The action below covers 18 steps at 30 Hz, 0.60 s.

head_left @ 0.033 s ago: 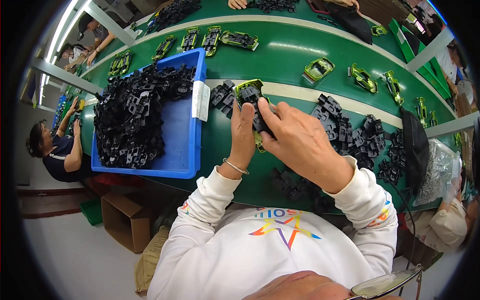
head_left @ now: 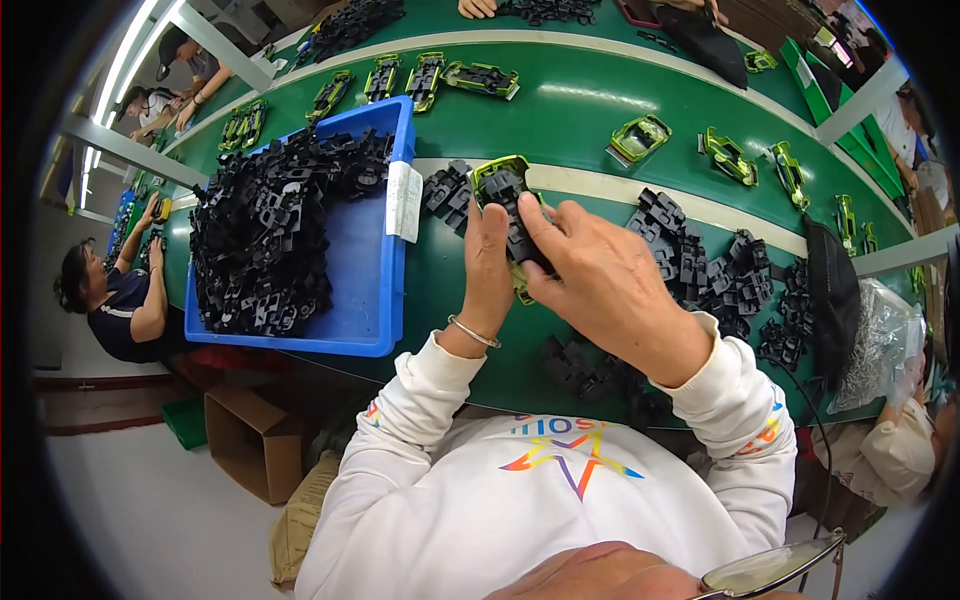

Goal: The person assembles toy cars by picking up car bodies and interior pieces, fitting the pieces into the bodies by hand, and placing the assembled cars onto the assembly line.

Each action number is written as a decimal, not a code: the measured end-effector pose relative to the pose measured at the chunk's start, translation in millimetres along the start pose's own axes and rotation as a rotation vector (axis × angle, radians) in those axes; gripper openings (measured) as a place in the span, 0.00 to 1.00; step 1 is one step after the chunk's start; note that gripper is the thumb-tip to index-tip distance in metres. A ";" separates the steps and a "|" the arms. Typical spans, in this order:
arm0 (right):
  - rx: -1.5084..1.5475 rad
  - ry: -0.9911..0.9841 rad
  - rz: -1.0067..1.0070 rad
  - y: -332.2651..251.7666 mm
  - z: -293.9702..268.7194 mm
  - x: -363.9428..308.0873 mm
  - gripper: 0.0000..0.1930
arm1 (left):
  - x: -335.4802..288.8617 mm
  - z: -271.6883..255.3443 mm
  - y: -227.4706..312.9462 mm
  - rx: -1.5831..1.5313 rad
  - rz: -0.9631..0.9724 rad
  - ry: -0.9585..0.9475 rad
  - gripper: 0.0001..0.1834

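A lime-green toy car body (head_left: 513,162), underside up, is gripped between my two hands over the green table. A black plastic insert (head_left: 503,184) sits inside it. My left hand (head_left: 486,268) is closed along its left side, with the thumb upright against it. From the right, my right hand (head_left: 612,280) holds the car's other side, its fingers lying on the black insert. My hands cover much of the car's middle, and a green end shows below them. Loose black inserts (head_left: 447,192) lie just left of the car, and more black inserts (head_left: 690,262) are heaped to the right.
A blue bin (head_left: 396,275) full of black parts stands at left. Several green car bodies (head_left: 640,138) lie along the table's far side. At right are a black pouch (head_left: 830,290) and a clear bag of small metal pieces (head_left: 872,345). Other people (head_left: 125,290) work nearby.
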State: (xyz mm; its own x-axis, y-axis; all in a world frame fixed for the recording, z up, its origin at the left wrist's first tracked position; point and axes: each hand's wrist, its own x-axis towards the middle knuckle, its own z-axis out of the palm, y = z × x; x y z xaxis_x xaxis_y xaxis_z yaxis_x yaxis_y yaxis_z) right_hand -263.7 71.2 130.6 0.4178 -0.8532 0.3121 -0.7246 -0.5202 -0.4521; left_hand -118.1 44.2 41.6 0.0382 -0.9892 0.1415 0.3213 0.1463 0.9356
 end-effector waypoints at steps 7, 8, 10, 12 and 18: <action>0.062 0.109 -0.034 11.2 0.9 -8.4 0.31 | -1.6 14.8 9.7 -0.003 -0.035 -0.058 0.40; 0.148 0.076 -0.023 12.1 -3.5 -9.2 0.30 | -2.7 16.9 11.1 -0.079 -0.058 -0.058 0.40; 0.235 0.042 -0.014 13.4 -5.5 -10.9 0.29 | -5.7 21.1 16.9 -0.153 -0.080 -0.056 0.40; 0.289 0.101 -0.001 14.0 -6.0 -13.1 0.31 | -7.4 27.0 24.2 -0.170 -0.140 -0.026 0.44; -0.059 0.249 -0.130 5.4 -9.0 -9.9 0.31 | -6.6 29.0 21.1 -0.140 0.009 -0.080 0.37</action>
State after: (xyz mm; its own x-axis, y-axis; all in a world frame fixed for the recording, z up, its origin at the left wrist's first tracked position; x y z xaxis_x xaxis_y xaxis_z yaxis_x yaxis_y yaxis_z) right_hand -276.7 77.2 132.6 0.3675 -0.7404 0.5629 -0.7076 -0.6153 -0.3474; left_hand -139.0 54.1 69.8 -0.0321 -0.9831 0.1801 0.4503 0.1466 0.8808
